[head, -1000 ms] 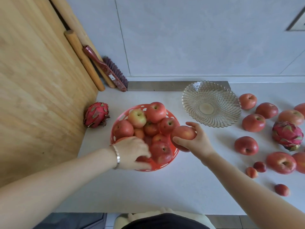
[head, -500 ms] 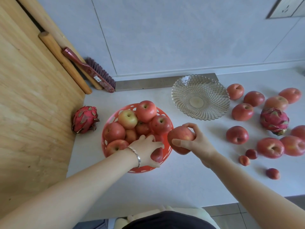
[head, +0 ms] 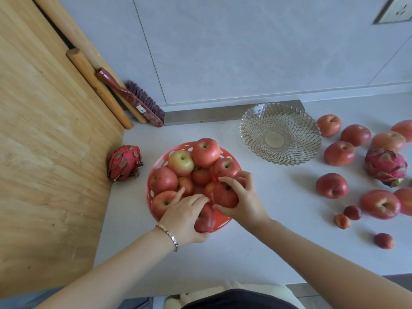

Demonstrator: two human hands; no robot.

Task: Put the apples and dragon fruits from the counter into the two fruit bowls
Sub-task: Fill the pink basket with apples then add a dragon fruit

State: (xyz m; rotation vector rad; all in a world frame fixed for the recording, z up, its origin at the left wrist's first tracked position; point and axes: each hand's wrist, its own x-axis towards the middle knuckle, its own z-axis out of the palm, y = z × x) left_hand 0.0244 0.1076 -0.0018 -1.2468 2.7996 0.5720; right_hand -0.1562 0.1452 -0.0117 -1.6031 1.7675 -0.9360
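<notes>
With our right hand point(head: 242, 199) gripping an apple point(head: 225, 195) atop the heaped red bowl point(head: 156, 166) and our left hand point(head: 185, 216) clutching another point(head: 205, 218) at its near rim, we risk fruit rolling onto the worktop point(head: 267, 248), while the glass bowl point(head: 280, 132) sits empty.

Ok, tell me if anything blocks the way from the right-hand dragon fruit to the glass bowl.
Yes. One apple lies on the counter between the dragon fruit and the glass bowl, with more apples behind it. The bowl itself holds nothing, so lifting the fruit over that apple should clear it.
</notes>
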